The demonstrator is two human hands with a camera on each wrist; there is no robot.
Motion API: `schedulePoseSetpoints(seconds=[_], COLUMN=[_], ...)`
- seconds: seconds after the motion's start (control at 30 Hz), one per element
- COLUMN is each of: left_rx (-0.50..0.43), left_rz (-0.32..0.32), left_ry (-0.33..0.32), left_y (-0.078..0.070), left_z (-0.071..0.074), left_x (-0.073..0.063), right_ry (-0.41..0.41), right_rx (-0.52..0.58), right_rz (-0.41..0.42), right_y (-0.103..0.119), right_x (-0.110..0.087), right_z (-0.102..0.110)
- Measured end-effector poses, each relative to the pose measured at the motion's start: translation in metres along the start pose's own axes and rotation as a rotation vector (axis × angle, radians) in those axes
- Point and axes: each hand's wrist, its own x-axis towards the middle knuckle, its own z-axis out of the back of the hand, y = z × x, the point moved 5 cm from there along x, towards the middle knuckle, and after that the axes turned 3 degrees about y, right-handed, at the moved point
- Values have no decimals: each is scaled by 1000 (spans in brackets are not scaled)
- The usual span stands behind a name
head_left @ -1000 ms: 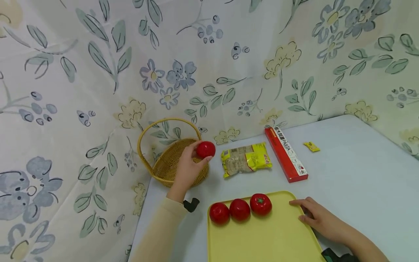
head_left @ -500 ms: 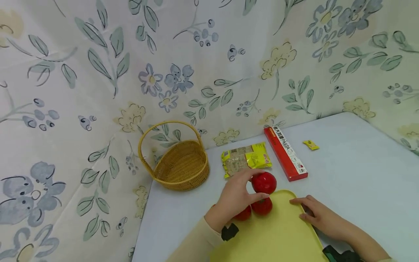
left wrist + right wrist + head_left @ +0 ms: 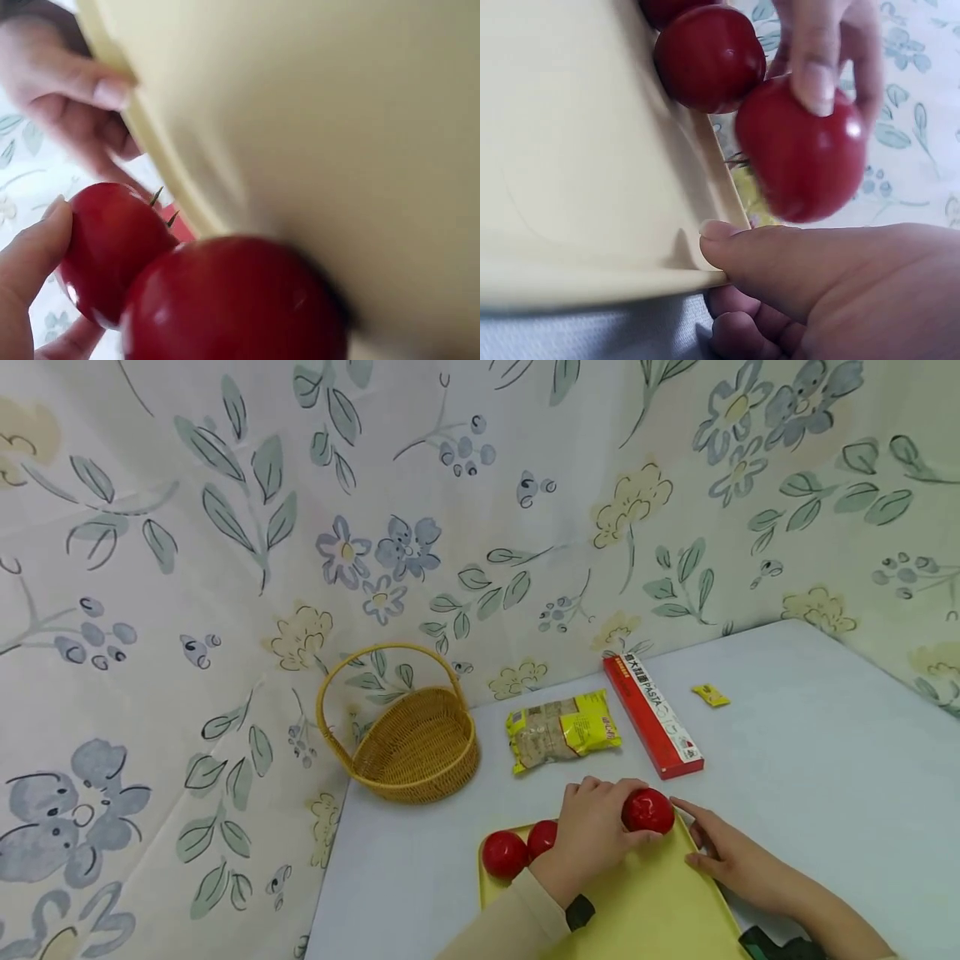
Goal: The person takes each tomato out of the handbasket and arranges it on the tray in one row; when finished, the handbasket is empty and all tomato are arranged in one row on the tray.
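Observation:
My left hand holds a shiny red tomato over the far right corner of a yellow tray. Seen from the right wrist, its fingertip presses the side of this tomato, whose green stem points toward the tray. Two more tomatoes, one at the corner and one beside it, sit along the tray's far edge. A further tomato shows in the left wrist view, close to the held one. My right hand grips the tray's right rim, thumb on top and fingers curled beneath.
A wicker basket with a tall handle stands at the back left. Right of it lie a yellow food packet, a red pasta box and a small yellow sachet. Floral cloth hangs behind the white table.
My left hand has carried the tomato from the basket rightward and toward me, past the row, to the tray's far right corner. My right hand stays at the tray's rim.

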Motion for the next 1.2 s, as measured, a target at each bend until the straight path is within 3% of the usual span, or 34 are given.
schedulePoseSetpoints(seconds=[0.27,0.63,0.8,0.9,1.0,1.07,1.2], left_rx=[73,169,203,207,180,141,82], left_rz=[17,17,6,18,34,63,151], left_ry=[66,96,118,116,71,24,-93], left_y=[3,4,8,19,42,65,126], left_z=[-21,-22,-15,2,33,59,106], left_x=[-1,-4,-8,-16,-29,-40,-57], right_ry=[-1,1,8,10,0,-14,-50], right_rx=[-4,-27,-54,-65,-69,-63,-5], right_rz=[74,61,65,79,93,94,34], right_y=[9,8,6,7,7,7,3], right_x=[0,4,7,11,16,18,17], right_z=[-3,-2,-3,-3,-3,-3,2])
